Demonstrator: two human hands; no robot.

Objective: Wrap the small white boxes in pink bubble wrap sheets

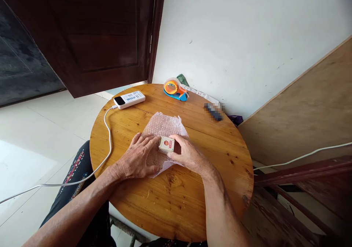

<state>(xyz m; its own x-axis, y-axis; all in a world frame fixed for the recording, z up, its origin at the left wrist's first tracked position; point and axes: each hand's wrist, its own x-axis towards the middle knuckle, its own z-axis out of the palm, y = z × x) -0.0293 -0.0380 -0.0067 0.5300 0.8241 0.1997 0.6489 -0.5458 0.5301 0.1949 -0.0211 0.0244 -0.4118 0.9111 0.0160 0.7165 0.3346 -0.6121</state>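
Small box (166, 144) pinched between my right hand's (189, 154) thumb and fingers, over bubble wrap (165, 124); left hand (139, 156) spread (likely pinning wrap flat)

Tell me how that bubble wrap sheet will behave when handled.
The bubble wrap sheet will probably flop, since its edges curl and crumple. It looks light, being thin, translucent plastic. With the left hand spread over it, a push may only wrinkle it.

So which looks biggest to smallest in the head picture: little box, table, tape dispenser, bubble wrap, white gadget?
1. Table
2. Bubble wrap, partly covered
3. Tape dispenser and white gadget: too alike to rank
4. Little box, partly covered too
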